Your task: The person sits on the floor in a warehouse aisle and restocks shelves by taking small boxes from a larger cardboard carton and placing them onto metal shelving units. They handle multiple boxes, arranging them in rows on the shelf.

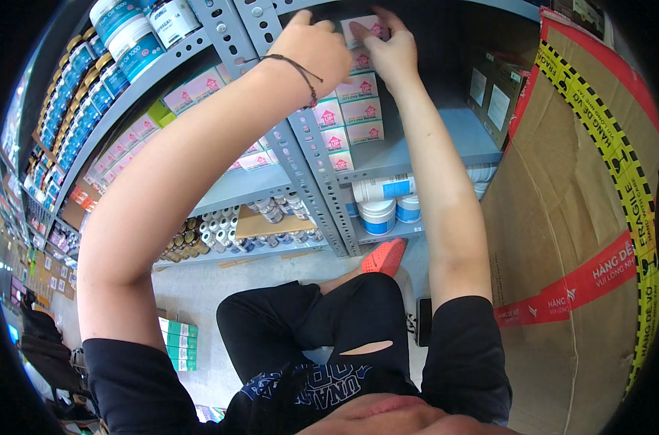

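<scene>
Fingers (300, 16) of the left hand (318, 54) curl at 12 o'clock, whatever they might grip hidden; just right of it, the right hand (396, 56) has its own clamped on a pink-and-white box (365, 22), directly over a box stack (362, 110). A steel post (304, 156) edges the bay at left; a gap opens between the stack and a brown carton (487, 98) at 2 o'clock. Pale floor (199, 283) shows at 8 o'clock, grey shelf (423, 151) under the stack. Bottles (72, 90) crowd 10 o'clock, green boxes (182, 344) 8, tubs (378, 216) sit below the shelf, and a big taped carton (547, 196) walls off 3 o'clock.
</scene>
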Demonstrator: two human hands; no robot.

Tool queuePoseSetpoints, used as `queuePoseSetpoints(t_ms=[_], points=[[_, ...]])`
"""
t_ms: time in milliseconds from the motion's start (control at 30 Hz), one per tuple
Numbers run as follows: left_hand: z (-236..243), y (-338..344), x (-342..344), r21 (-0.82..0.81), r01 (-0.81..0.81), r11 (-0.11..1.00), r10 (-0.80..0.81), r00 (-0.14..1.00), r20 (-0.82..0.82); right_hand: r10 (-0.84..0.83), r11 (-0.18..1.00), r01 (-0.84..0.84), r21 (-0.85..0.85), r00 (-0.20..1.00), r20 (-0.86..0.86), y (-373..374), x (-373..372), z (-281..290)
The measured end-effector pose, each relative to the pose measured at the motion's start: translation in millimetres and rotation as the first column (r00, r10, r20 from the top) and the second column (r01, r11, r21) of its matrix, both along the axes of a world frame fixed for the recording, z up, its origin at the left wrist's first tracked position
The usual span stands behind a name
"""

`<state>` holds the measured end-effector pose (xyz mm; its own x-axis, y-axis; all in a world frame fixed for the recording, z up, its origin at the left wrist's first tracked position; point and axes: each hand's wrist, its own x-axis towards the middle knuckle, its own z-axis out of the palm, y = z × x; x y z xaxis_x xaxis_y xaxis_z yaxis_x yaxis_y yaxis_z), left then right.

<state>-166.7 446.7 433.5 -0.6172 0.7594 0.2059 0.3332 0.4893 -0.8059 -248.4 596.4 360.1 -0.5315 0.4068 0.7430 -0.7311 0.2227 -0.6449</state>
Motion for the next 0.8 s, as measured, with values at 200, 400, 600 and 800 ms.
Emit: queuePoseSetpoints(t_ms=[200, 400, 600, 800], points=[[-4.2, -18.9, 18.7, -0.052, 0.229, 0.972, -0.234, 0.962, -0.143, -0.167, 0.973, 0.174, 0.153, 0.984, -0.06, -17.5, 5.6, -2.7], [-34.4, -35.2, -5.4, 0.072, 0.41, 0.909, -0.391, 0.9, -0.193, -0.053, 0.995, 0.045, 0.086, 0.995, 0.088, -21.2, -0.3, -4.1], [-56.8, -35.1, -6.5, 0.108, 0.536, 0.837, -0.458, 0.795, -0.397, -0.276, 0.936, 0.27, 0.226, 0.961, -0.005, -14.1, -8.4, -20.2], [-126.1, -93.5, 70.1, 0.278, 0.583, 0.764, -0.587, 0.806, -0.075, -0.329, 0.877, 0.409, 0.253, 0.893, -0.306, -45.7, 35.5, -116.2]])
